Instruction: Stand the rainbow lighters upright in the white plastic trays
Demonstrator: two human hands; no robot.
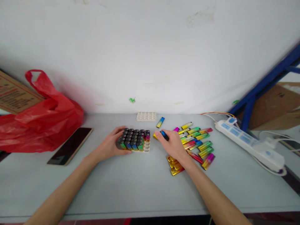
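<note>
Our hands are apart above the counter (105, 190). The left hand (113, 143) clasps the left end of a white tray (147, 151) packed with upright lighters (134, 137); by our judgement it is mostly filled, with a few open sockets at its right end. The right hand (172, 143) pinches a dark, bluish lighter (164, 135). Many loose lighters (206, 152) lie around it, unplaced. A second tray (146, 117), unfilled, lies near the wall (150, 62).

Dark marks resembling "JA" stand on the brown box (274, 109); lines on the printed carton (17, 93) are too blurred to read.
</note>
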